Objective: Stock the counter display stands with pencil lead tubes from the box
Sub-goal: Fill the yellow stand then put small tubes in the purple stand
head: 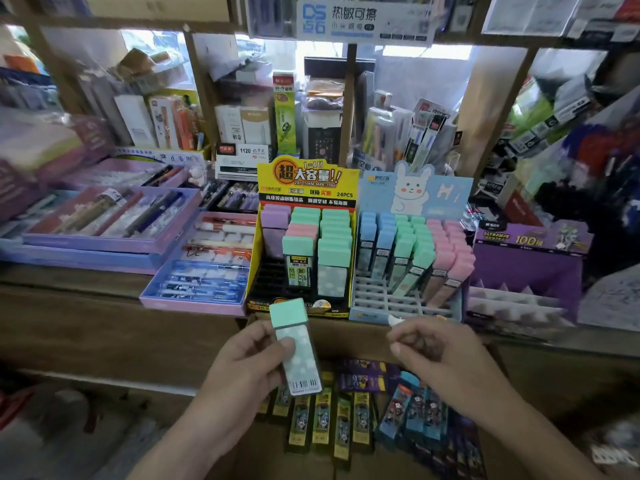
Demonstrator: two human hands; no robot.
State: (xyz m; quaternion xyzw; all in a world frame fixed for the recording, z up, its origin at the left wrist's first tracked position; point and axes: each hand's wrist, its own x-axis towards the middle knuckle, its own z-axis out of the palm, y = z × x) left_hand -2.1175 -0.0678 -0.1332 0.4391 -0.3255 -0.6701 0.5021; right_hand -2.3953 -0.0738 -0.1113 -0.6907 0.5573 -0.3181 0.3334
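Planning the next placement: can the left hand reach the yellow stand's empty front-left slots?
Probably yes: the left hand, holding a green-capped tube, is near the yellow stand, its empty slots unobstructed.

Head-worn view, facing forward and down, near counter (69,296)

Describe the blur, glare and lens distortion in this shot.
Head view: the green-capped pencil lead tube in the left hand and the yellow cardboard display stand are sharpest; both side edges smear into blur; backlight from the bright window behind the shelves washes out the top centre; the wooden shelf posts lean outward, wide-angle distortion.
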